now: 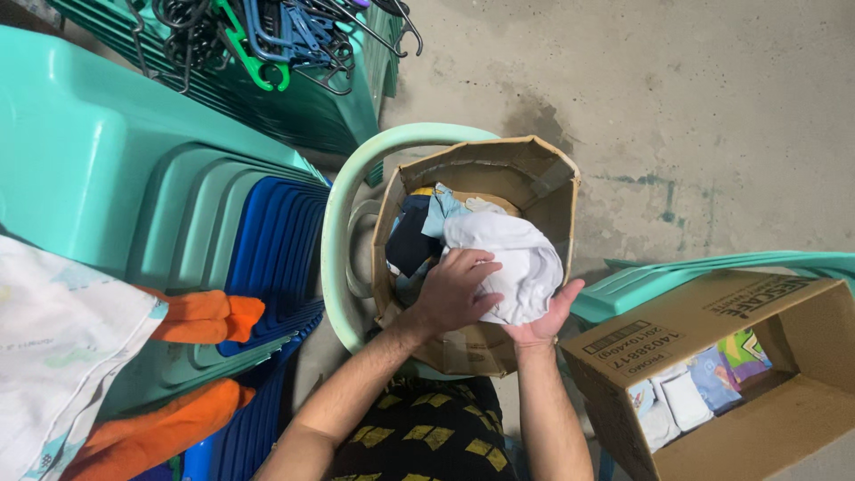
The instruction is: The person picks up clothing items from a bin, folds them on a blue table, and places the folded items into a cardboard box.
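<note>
- We press our left hand [454,294] palm-down on the near-left side of a crumpled white cloth garment [509,258], fingers spread and curled over its fabric.
- Our right hand [545,316] cups the same garment from below at its near-right edge, palm up and open, thumb reaching up beside the bundle; so both hands hold it between them.
- The garment sits at the top of an open brown cardboard box [543,178], toward the box's near-right corner, and bulges over that rim.
- It lies just ahead of both hands, its longer side running from the box's middle down toward the right hand; the left hand covers more of it.
- Deeper in the box, to the left, lie dark navy and pale blue folded clothes [419,227].
- The box stands in a pale green plastic chair [343,223].
- To the right, a second open cardboard box [623,356] holds small folded pieces.
- At the left, orange cloth [200,316] lies on stacked green and blue plastic chairs [267,232]; clothes hangers [267,36] pile at the far edge.
</note>
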